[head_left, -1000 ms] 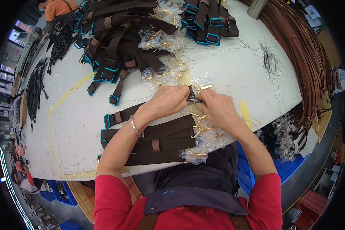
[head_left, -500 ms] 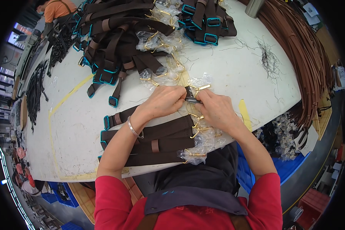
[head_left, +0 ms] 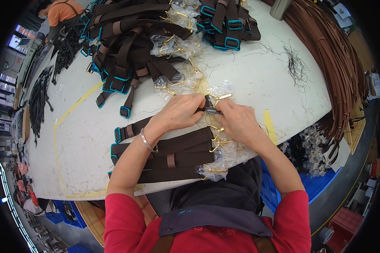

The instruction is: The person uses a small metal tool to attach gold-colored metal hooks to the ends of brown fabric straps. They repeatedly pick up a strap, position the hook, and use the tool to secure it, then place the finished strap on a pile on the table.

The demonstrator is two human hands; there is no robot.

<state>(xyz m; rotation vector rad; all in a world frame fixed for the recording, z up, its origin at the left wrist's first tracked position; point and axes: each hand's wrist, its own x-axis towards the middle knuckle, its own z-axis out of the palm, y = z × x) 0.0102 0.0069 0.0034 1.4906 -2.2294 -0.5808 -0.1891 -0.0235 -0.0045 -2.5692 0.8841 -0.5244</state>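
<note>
My left hand (head_left: 185,110) is closed on the end of a dark brown webbing strap (head_left: 135,128), next to its gold hook (head_left: 218,98) in clear plastic. This strap runs back under my left forearm to a turquoise-covered buckle (head_left: 118,135). My right hand (head_left: 239,121) is closed on small dark thread snips (head_left: 212,111), largely hidden by the fingers. Their blades point left at the strap end by my left fingertips; whether they touch a thread cannot be made out. Nearer me lie several similar straps (head_left: 181,160), their gold hooks wrapped in plastic.
A big heap of brown straps (head_left: 126,46) with turquoise buckles covers the far left of the white table (head_left: 84,143). Loose threads (head_left: 297,63) lie at right, near long brown strips (head_left: 331,55). A metal cylinder (head_left: 280,8) stands far back. Blue bins (head_left: 312,187) sit below the right edge.
The blades of the snips have shifted slightly left toward my left fingers. Both hands have otherwise barely moved, and the straps on the table lie as before.
</note>
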